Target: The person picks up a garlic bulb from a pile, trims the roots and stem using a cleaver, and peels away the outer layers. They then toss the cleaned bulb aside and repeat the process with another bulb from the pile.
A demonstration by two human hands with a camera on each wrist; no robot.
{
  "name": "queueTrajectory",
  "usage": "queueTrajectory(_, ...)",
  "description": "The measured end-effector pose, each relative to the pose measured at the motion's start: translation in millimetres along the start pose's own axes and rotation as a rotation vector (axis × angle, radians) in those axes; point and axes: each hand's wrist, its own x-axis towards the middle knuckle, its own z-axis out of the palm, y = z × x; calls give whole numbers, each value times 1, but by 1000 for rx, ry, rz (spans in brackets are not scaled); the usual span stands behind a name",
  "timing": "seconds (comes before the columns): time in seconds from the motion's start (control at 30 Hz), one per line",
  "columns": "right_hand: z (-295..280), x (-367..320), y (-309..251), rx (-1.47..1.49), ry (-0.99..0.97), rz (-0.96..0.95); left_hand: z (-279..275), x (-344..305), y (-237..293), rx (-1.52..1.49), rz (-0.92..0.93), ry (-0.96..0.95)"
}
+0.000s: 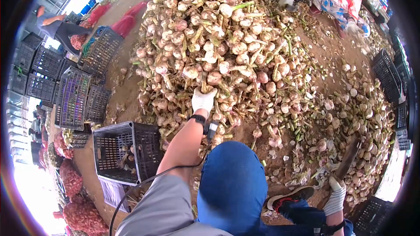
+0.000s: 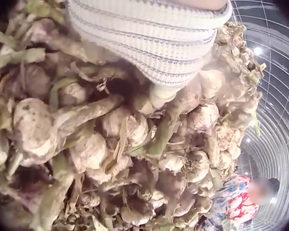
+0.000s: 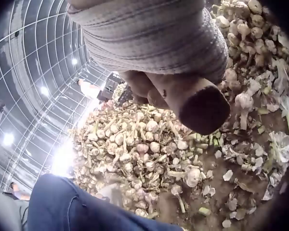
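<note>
My left hand (image 1: 204, 99), in a white glove with thin stripes, reaches into the front of a tall garlic heap (image 1: 210, 30). Its fingertips are right at a stem and a garlic bulb (image 1: 214, 78); the left wrist view has the glove over packed bulbs and dry stalks, and I cannot tell whether the fingers have closed on one. Low on the right, my right hand (image 1: 336, 188), in a striped glove, grips a knife (image 1: 349, 159) whose blade points up and away. The handle's round dark end (image 3: 204, 110) sticks out below that glove in the right wrist view.
A black plastic crate (image 1: 148, 144) with a few bulbs inside stands left of my arm. More crates (image 1: 72, 98) are stacked farther left. Loose garlic (image 1: 363, 135) and trimmed stems lie to the right. Another person (image 1: 334, 0) sits across the heap, and red mesh sacks (image 1: 83, 214) lie lower left.
</note>
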Motion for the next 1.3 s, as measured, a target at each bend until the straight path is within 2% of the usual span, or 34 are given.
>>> queueTrajectory(0.03, -3, 1, 4, 15, 17, 5, -8, -14, 7, -65, 22, 25)
queueTrajectory(0.07, 8, -5, 2, 83, 72, -69, -10, -3, -15, 8, 61, 34)
queueTrajectory(0.1, 8, -7, -3, 116, 52, -29, -5, 14, -52, -627, 250, -179)
queueTrajectory(0.13, 6, -12, -10, 152, 30, 7, -22, 16, -51, -1020, 109, -202)
queueTrajectory(0.2, -8, -6, -4, 238, -50, 11, -56, -10, -13, -1201, 141, -167)
queueTrajectory(0.23, -2, -12, -8, 232, -43, 0, -77, -34, 16, -987, 318, -105)
queueTrajectory(0.27, 10, -20, -18, 228, -38, -14, -91, -40, 25, -911, 423, -104)
queueTrajectory(0.3, 16, -26, -24, 225, -34, -27, -115, -66, 66, -1135, 245, -219)
queueTrajectory(0.33, 10, -12, -7, 232, -31, -82, -132, -83, 93, -1302, 270, -531)
queueTrajectory(0.4, 29, -27, -21, 187, -122, -180, -158, -120, 143, -1331, 374, -1021)
queueTrajectory(0.43, 42, -40, -33, 162, -159, -227, -157, -145, 160, -1227, 450, -1046)
queueTrajectory(0.47, 53, -62, -52, 188, -198, -157, -156, -169, 178, -1124, 530, -1066)
queueTrajectory(0.53, 64, -87, -70, 35, -212, -218, -124, -236, 188, -976, 664, -847)
queueTrajectory(0.57, 65, -96, -74, -14, -243, -252, -104, -251, 188, -1166, 481, -1044)
queueTrajectory(0.6, 62, -101, -74, -119, -243, -407, -85, -267, 188, -1343, 255, -1210)
queueTrajectory(0.63, 60, -106, -74, -230, -240, -554, -69, -287, 190, -1316, 168, -1256)
queueTrajectory(0.67, 65, -120, -81, -136, -218, -675, -64, -307, 190, -1099, 202, -1213)
queueTrajectory(0.73, 45, -119, -82, -330, -184, -792, -61, -335, 193, -789, 198, -1178)
queueTrajectory(0.83, 27, -118, -89, -723, -62, -1034, -62, -364, 195, -848, -86, -1313)
queueTrajectory(0.87, 25, -121, -92, -779, -85, -1034, -61, -370, 195, -863, -180, -1350)
queueTrajectory(0.9, 24, -125, -93, -832, -113, -1034, -44, -365, 184, -1135, -454, -1613)
queueTrajectory(0.93, 23, -124, -89, -833, -132, -1058, -27, -360, 173, -1350, -913, -1851)
queueTrajectory(0.97, 20, -122, -88, -889, -159, -1110, -11, -355, 163, -1361, -1334, -2027)
queueTrajectory(1.03, 22, -122, -84, -952, -110, -1150, -4, -358, 152, -1325, -1351, -1813)
queueTrajectory(1.1, 23, -123, -83, -958, -189, -1169, -7, -365, 158, -1271, -1383, -1657)
queueTrajectory(1.13, 23, -124, -83, -963, -228, -1179, -6, -367, 155, -1115, -1315, -1631)
queueTrajectory(1.2, 29, -125, -86, -942, -231, -1216, -10, -365, 153, -1308, -1462, -1669)
queueTrajectory(1.27, 34, -125, -86, -933, -244, -1224, -22, -363, 163, -1351, -1504, -1806)
queueTrajectory(1.3, 37, -123, -86, -935, -241, -1248, -26, -364, 167, -1282, -1521, -1759)
